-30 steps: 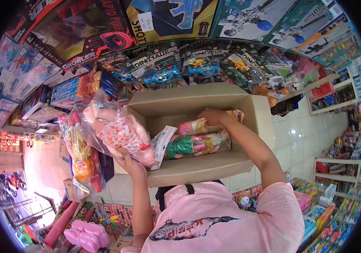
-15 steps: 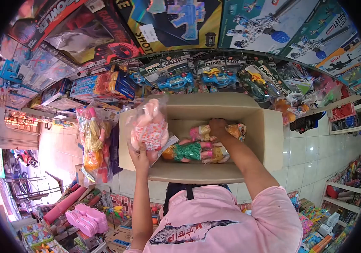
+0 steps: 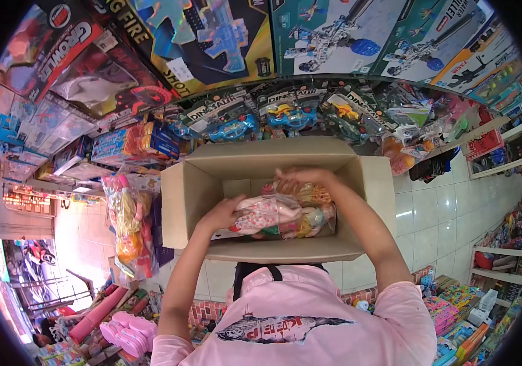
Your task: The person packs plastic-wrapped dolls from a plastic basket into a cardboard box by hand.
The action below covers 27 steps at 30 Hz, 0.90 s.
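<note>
An open cardboard box (image 3: 273, 249) stands in front of me, with several dolls in it. My left hand (image 3: 223, 213) is closed on one end of a bagged doll (image 3: 267, 213) in a pink-and-white patterned dress, which is inside the box over the other dolls. Under it a strip of a green dress (image 3: 268, 231) shows. My right hand (image 3: 305, 177) reaches in from the right with fingers stretched out, above a doll in yellow clothing (image 3: 314, 194). Nearer the front lies another doll with a yellow dress (image 3: 311, 223).
Left of the box stand more bagged dolls (image 3: 128, 226). Dinosaur toy packs (image 3: 294, 113) hang behind it, below large boxed toy guns (image 3: 334, 43). Tiled floor (image 3: 428, 213) lies to the right. Pink plastic items (image 3: 130, 332) are at the lower left.
My left hand has brought the patterned-dress doll from the box's left edge down into it. My right hand has lifted off the dolls and its fingers have straightened. The view has shifted slightly.
</note>
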{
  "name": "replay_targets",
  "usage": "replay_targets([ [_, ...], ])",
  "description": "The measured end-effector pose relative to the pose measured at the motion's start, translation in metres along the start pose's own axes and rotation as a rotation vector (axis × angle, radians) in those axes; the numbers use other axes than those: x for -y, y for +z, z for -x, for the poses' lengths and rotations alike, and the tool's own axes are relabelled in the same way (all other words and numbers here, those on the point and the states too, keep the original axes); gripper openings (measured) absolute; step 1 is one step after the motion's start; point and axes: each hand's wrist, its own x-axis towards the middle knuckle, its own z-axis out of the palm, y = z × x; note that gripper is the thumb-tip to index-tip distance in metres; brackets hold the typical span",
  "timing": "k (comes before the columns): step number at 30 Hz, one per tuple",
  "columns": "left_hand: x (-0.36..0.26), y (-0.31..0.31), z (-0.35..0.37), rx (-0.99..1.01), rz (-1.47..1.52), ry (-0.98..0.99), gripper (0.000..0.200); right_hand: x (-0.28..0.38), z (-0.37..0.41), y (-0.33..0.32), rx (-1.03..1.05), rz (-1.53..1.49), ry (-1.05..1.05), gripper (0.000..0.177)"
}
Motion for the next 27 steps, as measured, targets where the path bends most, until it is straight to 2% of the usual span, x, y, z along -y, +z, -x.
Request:
replay_targets([
  [1,0.008,0.002,-0.012,-0.001,-0.006,0.009,0.057,0.004,0.001,0.008,0.024,-0.015,-0.067,0.074],
  [3,0.018,0.002,-0.033,0.078,-0.059,-0.035,0.058,0.013,-0.002,0.025,-0.012,0.024,-0.071,0.076],
  [5,0.030,0.001,-0.055,0.088,-0.128,-0.061,0.056,0.008,-0.018,0.036,-0.095,0.396,-0.157,0.085],
  [6,0.035,0.002,-0.067,0.100,-0.193,-0.093,0.054,0.003,-0.029,0.042,-0.101,0.399,-0.155,0.085],
  [7,0.045,0.009,-0.078,0.100,-0.194,-0.088,0.054,-0.013,-0.047,0.048,-0.226,0.513,-0.071,0.082],
  [8,0.056,0.017,-0.089,0.049,-0.285,-0.048,0.054,-0.024,-0.058,0.054,-0.351,0.623,0.014,0.079],
  [10,0.073,0.034,-0.107,-0.001,-0.381,0.000,0.054,-0.036,-0.062,0.062,-0.438,0.695,0.024,0.077],
  [11,0.077,0.046,-0.112,-0.128,-0.471,0.002,0.055,-0.046,-0.065,0.065,-0.518,0.765,0.035,0.074],
  [12,0.084,0.056,-0.114,-0.257,-0.557,0.004,0.056,-0.054,-0.070,0.065,-0.513,0.722,0.093,0.071],
  [15,0.104,0.078,-0.107,-0.275,-0.425,-0.054,0.056,-0.050,-0.064,0.080,-0.603,0.822,0.085,0.070],
  [16,0.104,0.076,-0.106,-0.244,-0.428,-0.038,0.061,-0.065,-0.075,0.088,-0.691,0.853,0.060,0.069],
  [20,0.112,0.081,-0.113,-0.246,-0.450,-0.025,0.072,-0.068,-0.082,0.092,-0.785,0.898,0.061,0.072],
  [27,0.125,0.081,-0.124,-0.234,-0.444,0.040,0.072,-0.068,-0.089,0.089,-0.804,0.889,0.080,0.069],
])
